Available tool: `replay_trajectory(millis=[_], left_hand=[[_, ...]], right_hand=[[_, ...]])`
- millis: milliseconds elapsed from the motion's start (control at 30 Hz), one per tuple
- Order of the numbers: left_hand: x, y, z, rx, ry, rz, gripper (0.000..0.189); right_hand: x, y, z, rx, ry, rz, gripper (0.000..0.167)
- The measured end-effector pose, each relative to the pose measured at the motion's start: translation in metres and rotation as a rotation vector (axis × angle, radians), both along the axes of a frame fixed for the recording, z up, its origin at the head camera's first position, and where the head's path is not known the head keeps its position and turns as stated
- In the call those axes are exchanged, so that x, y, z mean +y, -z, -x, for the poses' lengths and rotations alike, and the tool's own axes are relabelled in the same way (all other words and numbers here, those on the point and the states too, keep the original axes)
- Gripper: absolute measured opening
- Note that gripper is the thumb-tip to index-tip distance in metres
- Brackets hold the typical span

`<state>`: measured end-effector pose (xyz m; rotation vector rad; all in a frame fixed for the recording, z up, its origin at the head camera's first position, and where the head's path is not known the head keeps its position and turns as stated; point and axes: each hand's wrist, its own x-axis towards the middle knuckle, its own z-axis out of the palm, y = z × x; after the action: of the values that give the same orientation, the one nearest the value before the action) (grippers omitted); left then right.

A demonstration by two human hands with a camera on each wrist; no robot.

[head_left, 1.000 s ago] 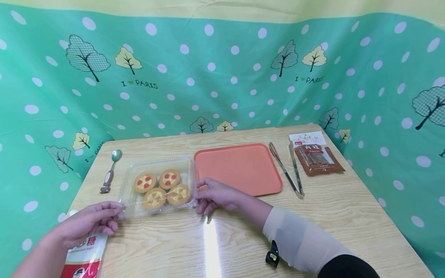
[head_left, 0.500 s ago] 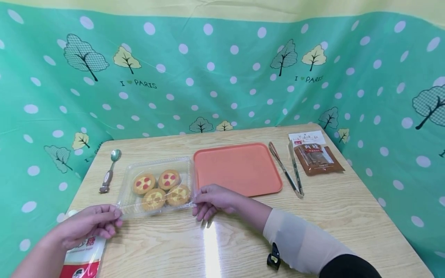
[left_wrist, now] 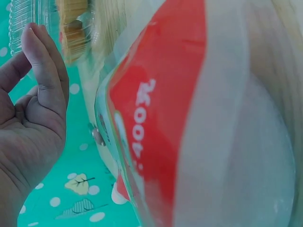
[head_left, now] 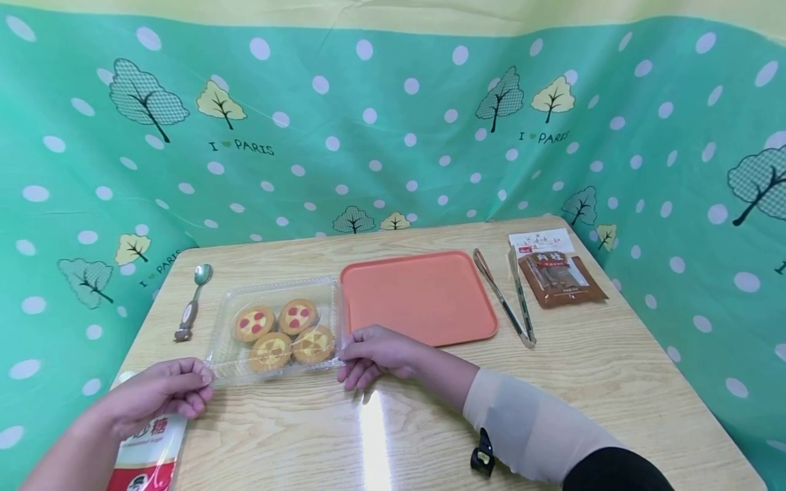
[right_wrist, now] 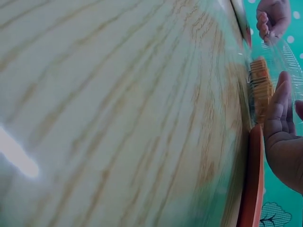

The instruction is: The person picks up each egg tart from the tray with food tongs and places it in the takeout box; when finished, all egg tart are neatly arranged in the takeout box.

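Note:
A clear plastic clamshell box (head_left: pixel 230 314) lies on the table with its lid down. Several small round tarts (head_left: pixel 254 323) show through it, some topped with red pieces and others with a pale pattern. At its front left corner, my left hand (head_left: pixel 161 394) pinches the rim between thumb and fingers. My right hand (head_left: pixel 382 356) pinches the front right corner, near the edge of an orange-red tray (head_left: pixel 420 296). In the right wrist view both hands are at the box's edge, and the tarts (right_wrist: pixel 260 90) appear side-on. Under my left forearm lies a white and red sugar bag (left_wrist: pixel 165 109).
To the box's left lies a spoon (head_left: pixel 195 303) with a brown handle. Metal tongs (head_left: pixel 523 300) lie open to the tray's right. Beyond them is a brown food packet (head_left: pixel 559 279) with a white label. A green dotted cloth (head_left: pixel 393 136) surrounds the wooden table (head_left: pixel 552 382).
Both hands have closed in on the box's front corners, the fingertips now pinching the rim. My right hand has shifted slightly left. The box stays nearly in place.

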<state>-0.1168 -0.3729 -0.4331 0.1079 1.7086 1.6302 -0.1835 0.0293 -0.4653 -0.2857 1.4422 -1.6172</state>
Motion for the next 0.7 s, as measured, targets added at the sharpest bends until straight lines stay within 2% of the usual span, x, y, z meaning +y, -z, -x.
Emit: replay_trajectory(millis=[233, 700], left_hand=[[0.0008, 0.0008, -0.0001, 0.022, -0.005, 0.034, 0.016], [0.0015, 0.0017, 0.0003, 0.029, -0.023, 0.066, 0.014]], right_hand=[[-0.0016, 0.0011, -0.0021, -0.001, 0.005, 0.009, 0.01], [-0.0031, 0.0016, -0.003, 0.004, 0.011, 0.018, 0.008]])
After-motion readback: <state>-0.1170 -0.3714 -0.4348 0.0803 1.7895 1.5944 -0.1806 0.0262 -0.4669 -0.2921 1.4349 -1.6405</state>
